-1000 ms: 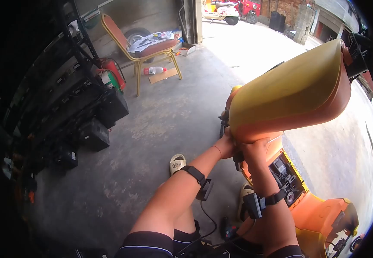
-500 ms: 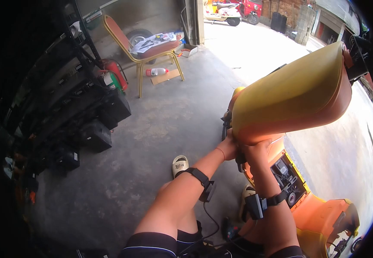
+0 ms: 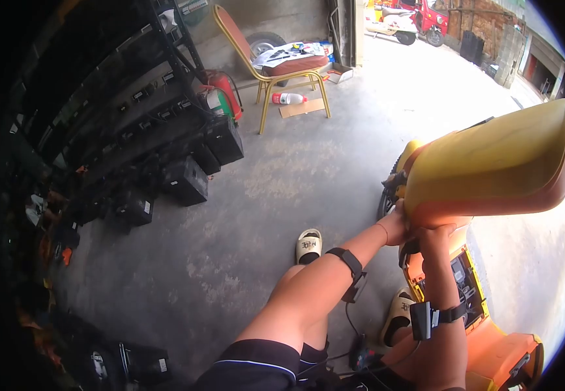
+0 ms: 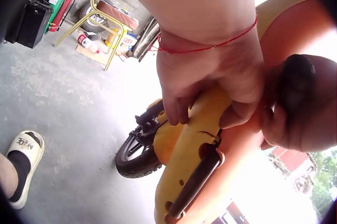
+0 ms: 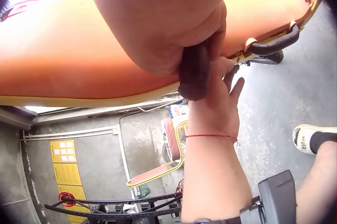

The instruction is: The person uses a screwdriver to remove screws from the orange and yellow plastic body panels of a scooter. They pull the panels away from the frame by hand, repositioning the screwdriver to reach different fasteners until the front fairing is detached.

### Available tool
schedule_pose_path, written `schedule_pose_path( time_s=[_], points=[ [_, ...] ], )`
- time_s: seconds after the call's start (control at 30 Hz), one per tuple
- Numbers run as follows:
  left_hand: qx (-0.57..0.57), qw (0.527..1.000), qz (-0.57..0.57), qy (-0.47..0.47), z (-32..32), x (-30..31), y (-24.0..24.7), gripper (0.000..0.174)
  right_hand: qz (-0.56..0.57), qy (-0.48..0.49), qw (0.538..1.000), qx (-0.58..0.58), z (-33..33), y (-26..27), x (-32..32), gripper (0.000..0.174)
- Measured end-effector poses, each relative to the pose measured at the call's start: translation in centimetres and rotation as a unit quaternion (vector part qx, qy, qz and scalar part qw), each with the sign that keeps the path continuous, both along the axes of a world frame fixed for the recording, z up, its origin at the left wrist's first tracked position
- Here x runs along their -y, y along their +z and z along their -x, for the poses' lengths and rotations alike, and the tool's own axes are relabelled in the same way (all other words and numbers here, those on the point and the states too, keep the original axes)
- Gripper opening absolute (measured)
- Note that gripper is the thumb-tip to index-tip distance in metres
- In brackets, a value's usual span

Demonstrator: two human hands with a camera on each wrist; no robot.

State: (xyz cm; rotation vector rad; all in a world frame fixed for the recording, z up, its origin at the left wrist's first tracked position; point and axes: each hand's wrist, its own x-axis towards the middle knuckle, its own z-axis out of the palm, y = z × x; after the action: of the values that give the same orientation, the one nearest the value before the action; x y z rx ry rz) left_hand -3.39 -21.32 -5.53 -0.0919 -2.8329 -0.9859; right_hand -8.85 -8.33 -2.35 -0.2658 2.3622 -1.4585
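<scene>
My right hand (image 5: 168, 40) grips a dark handle (image 5: 194, 76) with a rounded end; the rest of it is hidden. In the left wrist view that handle (image 4: 297, 79) shows beside the curled fingers. Both hands are close together at the lower end of a large yellow-and-orange scooter body part (image 3: 491, 166). My left hand (image 4: 210, 71), with a red string at the wrist, rests over the yellow edge (image 4: 200, 118), its fingers on one side and the thumb on the other. A black grab handle (image 4: 195, 182) and a wheel (image 4: 134, 155) are just past it.
An open compartment (image 3: 468, 280) with parts inside lies below my right forearm, near a loose-looking orange panel (image 3: 504, 358). On the left stand black boxes (image 3: 188, 179), a fire extinguisher (image 3: 220, 85) and a chair (image 3: 292, 70) with papers. A power tool (image 3: 364, 355) is by my feet.
The head view has swung left, so the scooter, hands and chair appear further right. Both hands keep their places at the body part.
</scene>
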Motion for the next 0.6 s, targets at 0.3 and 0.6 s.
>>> schedule_pose_path(
  time_s=[0.3,0.6],
  points=[
    [0.007,1.000,-0.010,0.012,-0.2,-0.3,0.0,0.053,-0.012,-0.033,0.999,-0.031,0.1,-0.9,0.3,0.109],
    [-0.058,0.997,0.033,0.028,0.0,-0.4,0.3,0.049,0.057,-0.021,0.998,-0.031,1.4,-3.0,0.1,0.108]
  ],
)
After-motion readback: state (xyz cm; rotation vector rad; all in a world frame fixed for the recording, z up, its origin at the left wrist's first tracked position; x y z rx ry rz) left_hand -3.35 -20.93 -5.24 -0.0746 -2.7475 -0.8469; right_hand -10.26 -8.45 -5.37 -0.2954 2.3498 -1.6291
